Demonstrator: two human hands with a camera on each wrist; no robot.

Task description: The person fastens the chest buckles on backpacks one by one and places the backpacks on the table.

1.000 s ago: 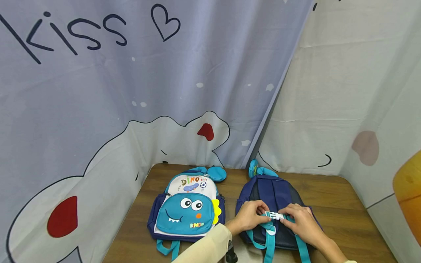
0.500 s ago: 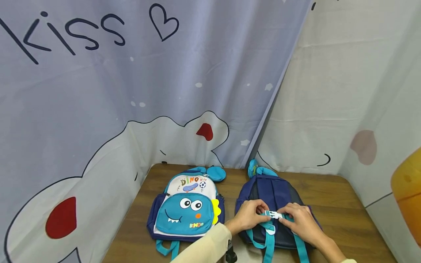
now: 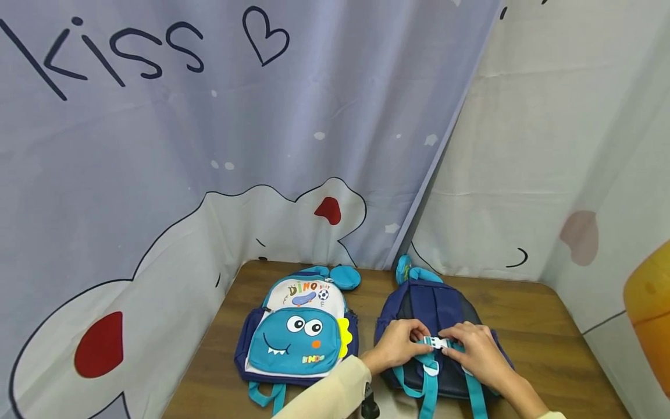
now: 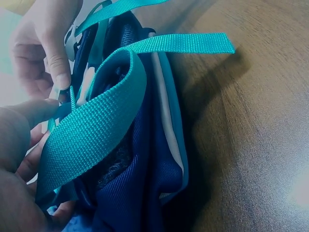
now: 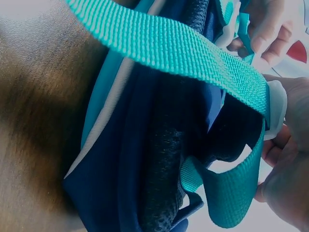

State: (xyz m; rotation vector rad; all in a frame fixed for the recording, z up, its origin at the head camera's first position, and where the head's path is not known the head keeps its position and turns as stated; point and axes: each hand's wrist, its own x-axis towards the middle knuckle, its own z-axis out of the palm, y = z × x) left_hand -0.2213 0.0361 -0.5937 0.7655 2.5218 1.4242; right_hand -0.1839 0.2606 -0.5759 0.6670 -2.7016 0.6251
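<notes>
A navy backpack (image 3: 426, 299) lies with its strap side up on the right half of the table. Across it, a white side-release buckle (image 3: 435, 343) on teal webbing sits between both hands, its two halves lined up. My left hand (image 3: 399, 343) pinches the left end of the buckle and its strap with thumb and fingertips. From the other side, my right hand (image 3: 478, 352) pinches the right end. A loop of teal webbing (image 4: 101, 116) hangs in front of the left hand in the left wrist view. Another teal strap (image 5: 159, 43) runs to a white slider (image 5: 276, 110) by the right hand.
A second backpack (image 3: 298, 334) with a blue dinosaur face lies front up to the left, a round teal pouch (image 3: 344, 277) at its top. The wooden table (image 3: 555, 343) meets a printed curtain (image 3: 293, 145) at the back. A yellow-orange shape (image 3: 651, 297) shows far right.
My right hand has shifted slightly left, bringing its fingertips closer to the left hand's at the buckle. The left hand holds its place; both backpacks lie as before.
</notes>
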